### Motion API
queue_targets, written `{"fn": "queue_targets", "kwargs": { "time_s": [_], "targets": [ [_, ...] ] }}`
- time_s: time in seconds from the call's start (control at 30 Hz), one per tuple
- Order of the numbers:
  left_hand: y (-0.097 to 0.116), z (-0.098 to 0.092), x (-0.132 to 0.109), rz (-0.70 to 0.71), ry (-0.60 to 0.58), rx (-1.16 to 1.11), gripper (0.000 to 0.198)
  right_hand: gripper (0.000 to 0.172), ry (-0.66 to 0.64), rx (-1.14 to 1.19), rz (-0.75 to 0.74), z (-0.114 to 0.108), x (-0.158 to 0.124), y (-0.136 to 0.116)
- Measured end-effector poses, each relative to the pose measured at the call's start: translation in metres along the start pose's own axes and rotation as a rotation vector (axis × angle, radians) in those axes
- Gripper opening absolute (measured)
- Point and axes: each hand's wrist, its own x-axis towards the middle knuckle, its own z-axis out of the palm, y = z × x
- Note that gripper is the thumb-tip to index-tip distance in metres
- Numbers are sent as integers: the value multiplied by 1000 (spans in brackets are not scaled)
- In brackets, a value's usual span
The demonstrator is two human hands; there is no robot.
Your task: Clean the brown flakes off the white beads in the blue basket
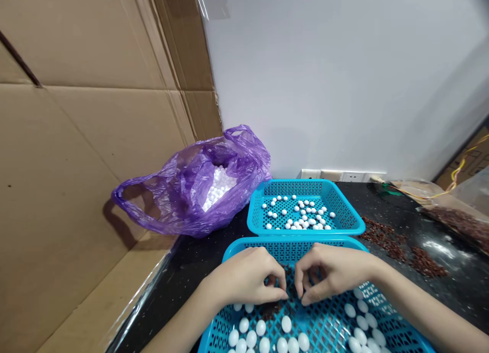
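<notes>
Our left hand (244, 279) and right hand (332, 274) curl in over brown bits (273, 311) in the blue basket (239, 247) at the bottom of the frame, beside white beads (286, 324); we cannot tell whether either grip holds any

The near basket (244, 247) is perforated turquoise plastic; its beads (286, 323) look smooth and glossy. The countertop (451, 292) at four o'clock is polished speckled stone, the cardboard (76, 139) at nine o'clock matt.
</notes>
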Motion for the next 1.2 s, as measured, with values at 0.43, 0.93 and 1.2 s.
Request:
{"fn": "queue_targets", "kwargs": {
  "time_s": [0.43, 0.93, 1.2],
  "targets": [
    [3, -2, 0, -53, -66, 65, 18, 17, 17, -261, 140, -2, -1, 6],
    [4, -4, 0, -6, -94, 21, 11, 8, -267, 8, 403, -4, -4, 0],
    [2, -4, 0, 0, -104, -25, 6, 14, -454, 83, 583, -8, -2, 1]
  ]
}}
